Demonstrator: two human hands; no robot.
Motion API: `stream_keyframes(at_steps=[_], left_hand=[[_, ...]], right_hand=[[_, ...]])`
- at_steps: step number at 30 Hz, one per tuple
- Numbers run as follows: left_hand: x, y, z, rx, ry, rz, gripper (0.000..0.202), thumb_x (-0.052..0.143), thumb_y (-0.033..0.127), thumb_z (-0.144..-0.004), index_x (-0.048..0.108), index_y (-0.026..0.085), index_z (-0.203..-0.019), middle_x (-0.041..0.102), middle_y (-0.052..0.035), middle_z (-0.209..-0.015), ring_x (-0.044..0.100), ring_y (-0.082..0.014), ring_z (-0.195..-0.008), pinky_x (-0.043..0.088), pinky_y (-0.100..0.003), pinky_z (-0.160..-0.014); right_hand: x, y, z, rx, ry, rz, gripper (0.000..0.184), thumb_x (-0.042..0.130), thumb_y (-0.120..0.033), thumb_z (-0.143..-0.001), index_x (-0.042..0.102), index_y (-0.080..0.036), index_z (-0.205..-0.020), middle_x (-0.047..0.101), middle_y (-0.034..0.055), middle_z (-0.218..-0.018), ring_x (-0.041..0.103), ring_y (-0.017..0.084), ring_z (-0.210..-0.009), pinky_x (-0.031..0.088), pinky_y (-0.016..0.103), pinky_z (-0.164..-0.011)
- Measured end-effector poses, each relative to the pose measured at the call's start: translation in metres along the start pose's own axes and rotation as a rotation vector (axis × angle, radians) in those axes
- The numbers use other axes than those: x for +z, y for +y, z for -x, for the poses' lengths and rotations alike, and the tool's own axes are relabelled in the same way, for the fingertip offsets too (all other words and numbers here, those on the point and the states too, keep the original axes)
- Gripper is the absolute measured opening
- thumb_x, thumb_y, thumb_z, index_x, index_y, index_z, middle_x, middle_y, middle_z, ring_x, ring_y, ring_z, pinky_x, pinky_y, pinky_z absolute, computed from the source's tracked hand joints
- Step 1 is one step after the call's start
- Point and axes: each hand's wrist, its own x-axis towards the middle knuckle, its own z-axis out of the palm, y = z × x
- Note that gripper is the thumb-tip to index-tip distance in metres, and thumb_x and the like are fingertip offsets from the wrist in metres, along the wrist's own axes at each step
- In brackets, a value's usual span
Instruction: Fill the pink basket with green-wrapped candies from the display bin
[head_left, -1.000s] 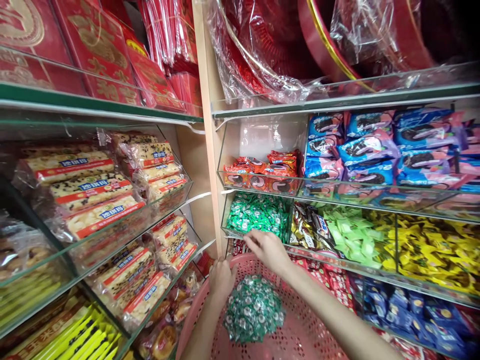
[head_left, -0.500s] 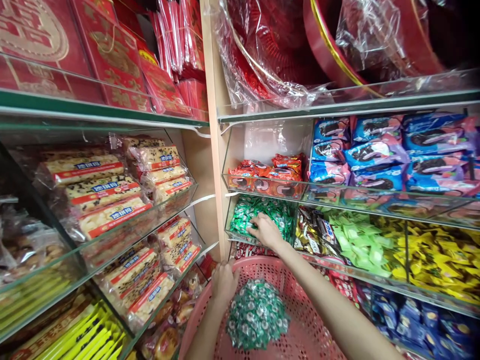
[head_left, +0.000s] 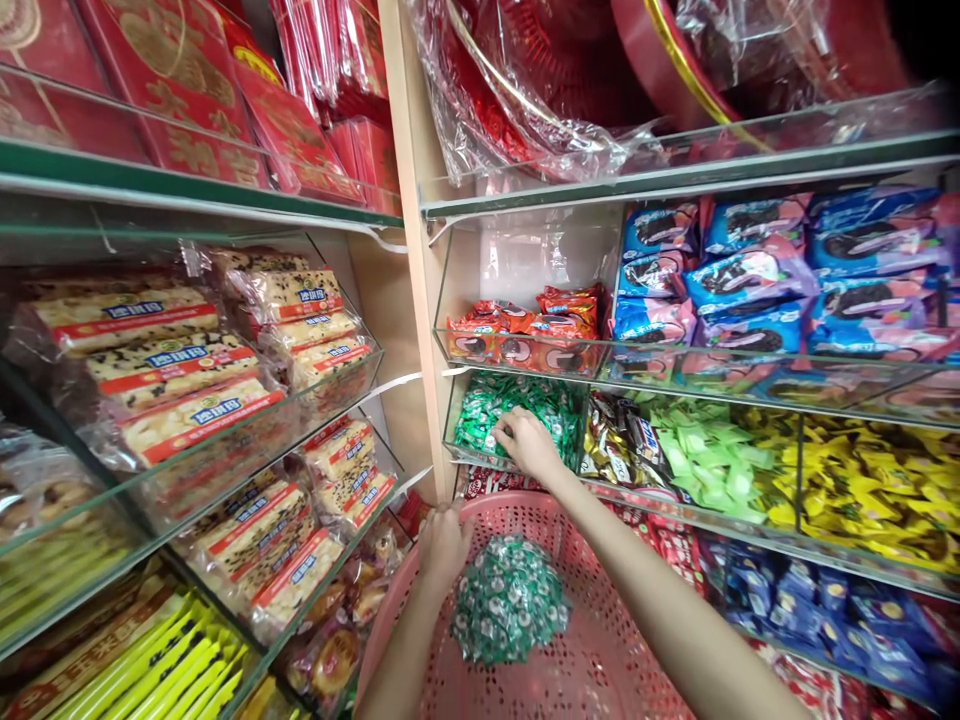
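From where I stand I see one pink basket (head_left: pixel 585 625), and just beyond it one glass bin (head_left: pixel 469 458). One heap (head_left: pixel 510 600) of green-wrapped sweets sits inside the basket; more green sweets (head_left: pixel 487 400), too many to count, fill the bin. Two hands: the left hand (head_left: pixel 444 545) curls its fingers over the basket's rim, while the right hand (head_left: pixel 526 440) reaches the bin's sweets, fingers bent close together; whether they pinch one, I can't tell.
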Motion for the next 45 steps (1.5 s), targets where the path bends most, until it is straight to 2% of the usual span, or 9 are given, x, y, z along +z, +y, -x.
stream_keyframes(at_steps=[7,12,16,22,30,34,37,41,45], left_hand=[[0.002,-0.002,0.000,0.007,0.007,-0.005,0.042,0.041,0.034,-0.088,0.053,0.019,-0.125,0.064,-0.0103,-0.114,0.057,-0.0211,-0.104,0.041,-0.029,-0.085],[0.002,-0.002,0.000,0.014,0.017,-0.001,0.041,0.041,0.035,-0.088,0.055,0.021,-0.124,0.065,-0.0104,-0.110,0.058,-0.0210,-0.102,0.042,-0.029,-0.083],[0.001,0.000,0.000,0.013,0.032,-0.002,0.040,0.041,0.034,-0.087,0.056,0.020,-0.122,0.065,-0.0109,-0.107,0.059,-0.0222,-0.101,0.043,-0.029,-0.082],[-0.006,0.001,0.001,0.070,0.014,-0.012,0.040,0.041,0.026,-0.087,0.053,0.022,-0.125,0.064,-0.0093,-0.112,0.058,-0.0206,-0.103,0.042,-0.027,-0.083],[-0.008,-0.002,0.002,0.077,-0.025,-0.024,0.041,0.040,0.022,-0.086,0.052,0.022,-0.125,0.063,-0.0070,-0.115,0.056,-0.0187,-0.106,0.041,-0.026,-0.086],[-0.007,-0.004,0.000,0.085,-0.027,-0.030,0.042,0.040,0.025,-0.087,0.051,0.022,-0.127,0.063,-0.0080,-0.114,0.056,-0.0193,-0.105,0.041,-0.027,-0.086],[-0.007,-0.003,0.000,0.102,-0.017,-0.030,0.041,0.040,0.025,-0.087,0.052,0.021,-0.126,0.063,-0.0085,-0.113,0.057,-0.0200,-0.104,0.042,-0.027,-0.086],[-0.011,-0.002,0.000,0.120,-0.025,-0.032,0.042,0.040,0.024,-0.086,0.051,0.020,-0.126,0.062,-0.0086,-0.113,0.056,-0.0200,-0.105,0.041,-0.028,-0.087],[-0.014,0.000,0.001,0.099,-0.051,-0.037,0.042,0.039,0.026,-0.087,0.050,0.021,-0.127,0.062,-0.0086,-0.114,0.055,-0.0198,-0.106,0.041,-0.028,-0.088]], right_hand=[[-0.008,0.000,0.002,-0.027,0.211,-0.385,0.020,0.052,-0.029,-0.085,0.061,-0.017,-0.071,0.054,0.0008,-0.071,0.050,0.012,-0.066,0.039,0.023,-0.064],[-0.021,-0.021,0.029,-0.141,0.323,-0.531,0.023,0.050,-0.032,-0.088,0.061,-0.018,-0.073,0.053,0.0011,-0.072,0.049,0.012,-0.067,0.040,0.024,-0.064],[-0.012,-0.035,0.064,-0.146,0.236,-0.581,0.023,0.049,-0.031,-0.089,0.061,-0.019,-0.075,0.053,0.0008,-0.072,0.049,0.012,-0.068,0.040,0.024,-0.063],[0.022,-0.032,0.100,-0.127,-0.014,-0.534,0.017,0.047,-0.022,-0.085,0.056,-0.018,-0.071,0.049,-0.0004,-0.071,0.049,0.011,-0.066,0.037,0.021,-0.060],[0.059,-0.009,0.106,0.257,-0.289,-0.328,0.012,0.049,-0.014,-0.069,0.051,-0.018,-0.058,0.053,-0.0029,-0.057,0.047,0.010,-0.056,0.030,0.021,-0.054],[0.079,0.003,0.109,0.419,-0.310,-0.500,0.018,0.050,-0.017,-0.070,0.048,-0.018,-0.053,0.050,-0.0044,-0.051,0.046,0.010,-0.053,0.032,0.020,-0.052],[0.091,0.003,0.112,0.467,-0.292,-0.606,0.022,0.052,-0.020,-0.071,0.045,-0.019,-0.050,0.046,-0.0055,-0.047,0.042,0.009,-0.048,0.031,0.020,-0.049],[0.099,-0.009,0.119,0.513,-0.283,-0.678,0.027,0.055,-0.026,-0.073,0.044,-0.019,-0.049,0.046,-0.0059,-0.042,0.040,0.008,-0.042,0.030,0.019,-0.045],[0.098,-0.026,0.126,0.631,-0.386,-0.829,0.030,0.051,-0.032,-0.077,0.045,-0.020,-0.051,0.047,-0.0060,-0.036,0.038,0.007,-0.032,0.029,0.018,-0.037]])
